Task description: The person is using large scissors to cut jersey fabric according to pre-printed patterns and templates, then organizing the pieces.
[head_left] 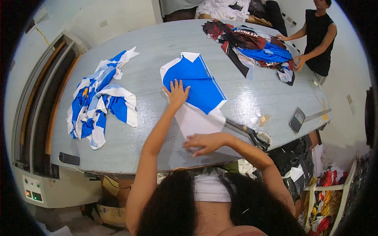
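Smoothing seems in hand: left hand (pixel 177 94) flat on blue fabric (pixel 199 86), gripping nothing; loose-fingered right hand (pixel 206 143), its contact blurred, should flatten the white cloth (pixel 199 121) beside it.

The person wears a white top (pixel 212 188), its cloth gathered in crosswise creases, seen between two thick falls of long, dark hair (pixel 173 208) — a thin pale fleck (pixel 245 211) shows on the right-hand fall. Both arms (pixel 151 153) are bare, and so are the left hand (pixel 176 94) and the right hand (pixel 205 144) — the latter's fingers slightly blurred.
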Demonstrator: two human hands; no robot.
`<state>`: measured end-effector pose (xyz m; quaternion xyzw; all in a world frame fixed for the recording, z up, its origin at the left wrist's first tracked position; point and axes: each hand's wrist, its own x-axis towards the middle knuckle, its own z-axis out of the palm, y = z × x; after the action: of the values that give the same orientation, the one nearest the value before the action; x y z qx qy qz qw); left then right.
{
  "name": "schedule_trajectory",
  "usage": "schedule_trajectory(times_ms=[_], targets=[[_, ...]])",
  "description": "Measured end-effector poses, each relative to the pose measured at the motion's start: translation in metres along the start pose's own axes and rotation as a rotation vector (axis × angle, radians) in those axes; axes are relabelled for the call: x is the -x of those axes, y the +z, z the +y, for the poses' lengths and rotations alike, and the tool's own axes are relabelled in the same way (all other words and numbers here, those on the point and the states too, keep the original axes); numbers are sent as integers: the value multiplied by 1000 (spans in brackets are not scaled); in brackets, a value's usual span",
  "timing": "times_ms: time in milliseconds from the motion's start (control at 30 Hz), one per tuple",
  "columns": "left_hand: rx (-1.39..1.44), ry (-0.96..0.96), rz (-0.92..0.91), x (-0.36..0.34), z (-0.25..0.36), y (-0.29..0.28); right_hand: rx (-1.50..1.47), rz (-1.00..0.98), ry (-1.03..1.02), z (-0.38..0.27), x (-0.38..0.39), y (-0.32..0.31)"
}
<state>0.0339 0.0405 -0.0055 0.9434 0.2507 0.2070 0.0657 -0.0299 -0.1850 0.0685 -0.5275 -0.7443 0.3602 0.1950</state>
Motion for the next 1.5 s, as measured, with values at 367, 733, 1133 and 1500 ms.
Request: schedule_trajectory(times_ms=[367, 733, 1133, 1500], targets=[[152, 317, 56, -12, -66, -27, 588, 605, 404, 68, -6, -25], [223, 187, -145, -63, 10, 4, 545, 225, -182, -24, -51, 59], [190, 285, -249, -114, 48, 39, 255, 474, 182, -1, 28, 18], [67, 238, -425, -170, 83, 66, 268, 701, 202, 29, 22, 40]])
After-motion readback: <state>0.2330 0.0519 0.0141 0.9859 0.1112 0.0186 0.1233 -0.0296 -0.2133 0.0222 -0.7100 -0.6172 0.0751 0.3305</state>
